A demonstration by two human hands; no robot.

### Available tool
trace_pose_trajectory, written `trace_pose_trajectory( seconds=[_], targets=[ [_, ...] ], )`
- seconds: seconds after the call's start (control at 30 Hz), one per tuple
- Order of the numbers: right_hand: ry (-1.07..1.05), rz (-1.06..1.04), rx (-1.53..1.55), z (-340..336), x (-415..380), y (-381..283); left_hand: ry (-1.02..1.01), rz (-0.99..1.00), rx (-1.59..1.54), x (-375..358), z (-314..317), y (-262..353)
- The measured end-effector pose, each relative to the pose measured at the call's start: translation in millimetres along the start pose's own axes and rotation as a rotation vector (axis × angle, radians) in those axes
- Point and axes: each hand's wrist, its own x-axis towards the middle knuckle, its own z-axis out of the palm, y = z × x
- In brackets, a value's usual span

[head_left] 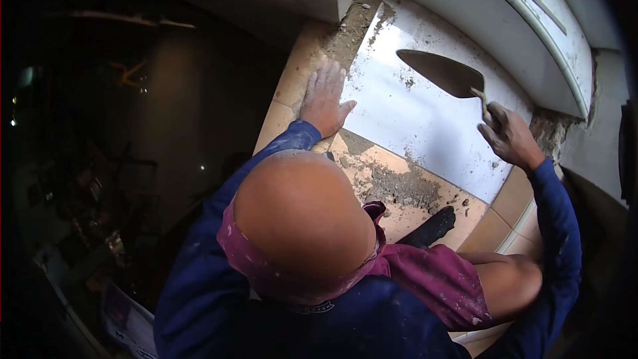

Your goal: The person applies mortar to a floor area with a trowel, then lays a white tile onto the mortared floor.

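Observation:
My left hand (325, 98) lies flat with its fingers spread on the tan tiled edge, beside a strip of grey rubble. On the right, my right hand (508, 134) is closed around the handle of a trowel (444, 73). The trowel's broad blade points left over a white tile (412, 110), which has crumbs of mortar scattered on it. Whether the blade touches the tile cannot be made out. Loose grey mortar debris (405, 187) is spread over the tan tiles just below the white one.
A white step with a rounded edge (541, 23) rises at the upper right. My bare knees and a dark foot (435, 226) are close to the debris. Broken mortar (551, 134) shows at the step's corner. Dark, cluttered space lies to the left.

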Motion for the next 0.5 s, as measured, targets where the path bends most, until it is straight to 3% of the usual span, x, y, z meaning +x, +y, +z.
trace_pose_trajectory(
  seconds=[0.07, 0.2, 0.3, 0.4, 0.5],
  targets=[
    [-0.031, -0.029, 0.022, 7.8, 24.1, -11.8, 0.001, 0.02, -0.062, -16.3, 4.8, 2.6],
    [-0.085, -0.027, 0.076, 23.3, 41.6, -42.7, -0.201, -0.095, -0.377, -56.3, -7.6, 9.0],
    [-0.044, -0.079, 0.012, 24.6, 50.7, -53.2, 0.102, -0.068, -0.215, -21.3, -12.2, -7.3],
    [0.001, -0.182, -0.035, 19.1, 69.7, -50.8, 0.09, -0.074, -0.15, -13.3, 8.7, 8.0],
    [-0.061, -0.022, -0.195, 7.5, 71.3, -61.4, 0.027, -0.117, -0.291, -28.9, 0.9, 20.4]
  ],
)
